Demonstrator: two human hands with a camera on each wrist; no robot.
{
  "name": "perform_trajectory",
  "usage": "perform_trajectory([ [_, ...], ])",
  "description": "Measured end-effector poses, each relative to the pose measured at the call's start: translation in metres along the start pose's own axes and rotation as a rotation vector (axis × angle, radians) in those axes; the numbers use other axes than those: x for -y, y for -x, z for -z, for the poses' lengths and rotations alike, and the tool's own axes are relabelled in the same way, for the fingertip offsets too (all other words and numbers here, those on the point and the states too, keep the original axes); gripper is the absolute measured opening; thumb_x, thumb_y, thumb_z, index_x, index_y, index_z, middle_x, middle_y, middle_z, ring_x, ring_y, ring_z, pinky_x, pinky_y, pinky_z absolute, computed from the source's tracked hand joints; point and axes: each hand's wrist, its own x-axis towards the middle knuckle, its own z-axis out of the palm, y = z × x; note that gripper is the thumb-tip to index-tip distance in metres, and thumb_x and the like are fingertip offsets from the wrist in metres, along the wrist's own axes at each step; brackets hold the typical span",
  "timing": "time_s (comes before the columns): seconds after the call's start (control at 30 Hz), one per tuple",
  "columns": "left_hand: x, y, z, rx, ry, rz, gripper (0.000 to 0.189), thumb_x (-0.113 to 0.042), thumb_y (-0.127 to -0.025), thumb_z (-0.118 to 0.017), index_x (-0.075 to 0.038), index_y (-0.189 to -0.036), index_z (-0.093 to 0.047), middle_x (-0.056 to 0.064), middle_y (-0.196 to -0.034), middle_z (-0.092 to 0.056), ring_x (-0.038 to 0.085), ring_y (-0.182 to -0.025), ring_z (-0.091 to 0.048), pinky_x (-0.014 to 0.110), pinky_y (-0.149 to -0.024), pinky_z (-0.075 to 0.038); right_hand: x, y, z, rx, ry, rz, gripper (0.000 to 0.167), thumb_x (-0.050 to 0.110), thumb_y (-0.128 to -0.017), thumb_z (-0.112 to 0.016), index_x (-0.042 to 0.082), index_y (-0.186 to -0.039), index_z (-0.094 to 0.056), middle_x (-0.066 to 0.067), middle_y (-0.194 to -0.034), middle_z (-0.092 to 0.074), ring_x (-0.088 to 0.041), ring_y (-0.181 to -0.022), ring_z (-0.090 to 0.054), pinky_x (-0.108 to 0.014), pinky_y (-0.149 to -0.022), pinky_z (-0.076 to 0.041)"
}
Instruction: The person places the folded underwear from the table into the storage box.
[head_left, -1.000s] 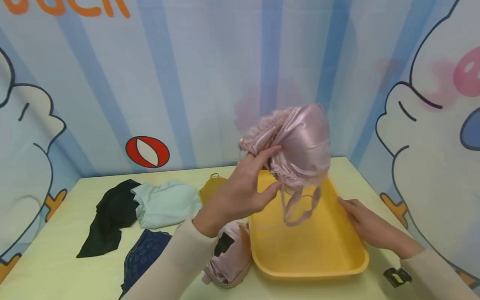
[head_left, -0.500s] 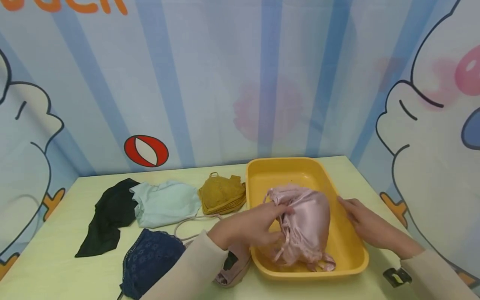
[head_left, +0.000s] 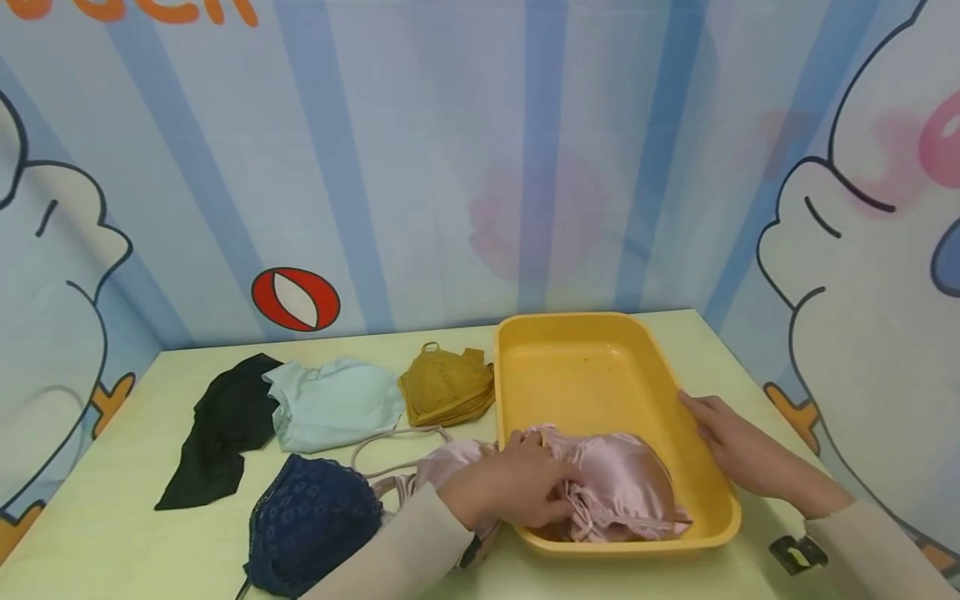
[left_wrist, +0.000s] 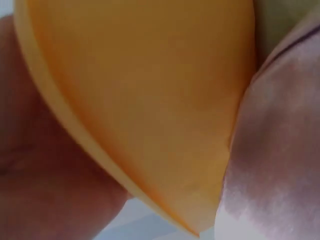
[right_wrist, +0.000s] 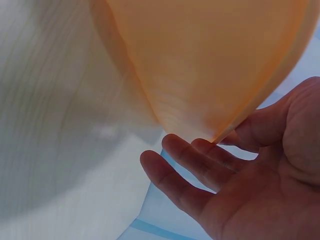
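A pink satin bra [head_left: 622,479] with lace edging lies in the front part of the yellow plastic tray [head_left: 577,550]. My left hand [head_left: 521,483] reaches over the tray's left wall and holds the bra's left edge; its fingertips are partly hidden in the fabric. On the far side, my right hand [head_left: 738,450] grips the tray's right rim. In the right wrist view, the fingers of the right hand [right_wrist: 250,175] lie along the outside of the tray wall [right_wrist: 200,65]. The left wrist view shows the tray wall [left_wrist: 145,100] close up between the left hand [left_wrist: 50,165] and pinkish fabric [left_wrist: 280,140].
Left of the tray lie a mustard bra [head_left: 446,387], a mint garment [head_left: 337,404], a black garment [head_left: 228,433] and a navy lace bra [head_left: 311,525]. Another pink bra [head_left: 450,458] sits partly under my left arm. A patterned cloth backdrop [head_left: 420,167] stands behind the table.
My left hand has lowered the pink satin bra from above the tray into it, then shifted it toward the tray's front. The right hand has stayed on the rim.
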Motion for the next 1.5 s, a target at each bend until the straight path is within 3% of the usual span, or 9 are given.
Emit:
perform_trajectory([
  [0.1, -0.002, 0.003, 0.001, -0.069, -0.019, 0.071, 0.040, -0.033, -0.092, -0.059, -0.033, -0.132, -0.055, -0.010, -0.125, -0.058, 0.028, -0.123, -0.042, 0.052, -0.102, -0.026, 0.000, -0.001, 0.000, 0.002, -0.004, 0.008, 0.042, -0.001, -0.101, -0.034, -0.013, -0.140, -0.029, -0.028, -0.125, -0.042, -0.042, -0.112, -0.048, -0.052, -0.087, -0.042],
  [0.2, -0.001, 0.008, 0.007, -0.154, -0.051, 0.095, 0.040, -0.028, -0.091, -0.061, -0.031, -0.131, -0.057, -0.008, -0.113, -0.064, 0.024, -0.108, -0.053, 0.048, -0.098, -0.031, 0.000, -0.002, -0.001, 0.000, 0.000, 0.009, 0.042, -0.001, -0.101, -0.034, -0.013, -0.141, -0.029, -0.028, -0.124, -0.042, -0.042, -0.112, -0.048, -0.052, -0.087, -0.042],
  [0.3, 0.002, 0.016, 0.016, -0.215, -0.082, 0.087, 0.034, -0.026, -0.091, -0.061, -0.026, -0.126, -0.061, -0.008, -0.095, -0.066, 0.016, -0.085, -0.050, 0.038, -0.083, -0.035, 0.001, -0.002, 0.000, -0.003, 0.008, 0.007, 0.042, -0.002, -0.100, -0.035, -0.013, -0.140, -0.029, -0.028, -0.124, -0.043, -0.042, -0.112, -0.048, -0.052, -0.087, -0.042],
  [0.43, 0.009, 0.028, 0.027, -0.245, -0.058, 0.082, 0.029, -0.027, -0.093, -0.060, -0.022, -0.122, -0.064, -0.009, -0.085, -0.061, 0.011, -0.079, -0.045, 0.033, -0.075, -0.032, 0.001, -0.003, 0.001, 0.002, 0.009, -0.005, 0.043, -0.003, -0.100, -0.036, -0.013, -0.141, -0.029, -0.029, -0.125, -0.042, -0.043, -0.113, -0.047, -0.052, -0.087, -0.042],
  [0.77, 0.030, 0.070, 0.041, -0.400, -0.032, 0.103, 0.017, -0.024, -0.091, -0.064, -0.017, -0.106, -0.067, -0.012, -0.073, -0.050, 0.009, -0.074, -0.047, 0.031, -0.072, -0.040, -0.004, -0.003, 0.001, 0.005, 0.011, -0.019, 0.043, -0.004, -0.099, -0.036, -0.013, -0.141, -0.029, -0.028, -0.125, -0.042, -0.043, -0.113, -0.047, -0.053, -0.088, -0.042],
  [0.93, 0.046, 0.098, 0.045, -0.453, -0.019, 0.121, 0.015, -0.019, -0.088, -0.067, -0.016, -0.103, -0.067, -0.009, -0.080, -0.054, 0.010, -0.077, -0.049, 0.029, -0.068, -0.045, -0.003, -0.004, 0.001, 0.006, 0.006, -0.025, 0.043, -0.003, -0.099, -0.036, -0.012, -0.141, -0.029, -0.028, -0.125, -0.043, -0.044, -0.113, -0.047, -0.054, -0.089, -0.041],
  [1.03, 0.056, 0.117, 0.045, -0.466, 0.004, 0.170, 0.017, -0.017, -0.087, -0.069, -0.017, -0.103, -0.066, -0.010, -0.085, -0.054, 0.010, -0.078, -0.048, 0.029, -0.068, -0.045, -0.002, -0.004, 0.001, 0.002, 0.008, -0.025, 0.044, -0.004, -0.099, -0.037, -0.012, -0.141, -0.029, -0.029, -0.124, -0.043, -0.044, -0.112, -0.047, -0.055, -0.089, -0.041],
  [1.27, 0.076, 0.168, 0.037, -0.491, 0.066, 0.370, 0.023, -0.018, -0.085, -0.071, -0.016, -0.108, -0.066, -0.009, -0.089, -0.055, 0.011, -0.084, -0.054, 0.032, -0.073, -0.049, -0.002, -0.003, 0.000, 0.001, -0.002, -0.027, 0.043, -0.002, -0.099, -0.037, -0.012, -0.141, -0.029, -0.028, -0.123, -0.044, -0.043, -0.111, -0.048, -0.053, -0.087, -0.042],
  [1.5, 0.091, 0.219, 0.027, -0.428, 0.138, 0.602, 0.035, -0.025, -0.085, -0.071, -0.012, -0.116, -0.062, 0.000, -0.099, -0.060, 0.021, -0.090, -0.055, 0.040, -0.073, -0.049, 0.000, -0.001, -0.002, -0.007, 0.007, -0.018, 0.043, -0.003, -0.099, -0.037, -0.013, -0.140, -0.030, -0.027, -0.122, -0.045, -0.042, -0.110, -0.049, -0.053, -0.087, -0.042],
])
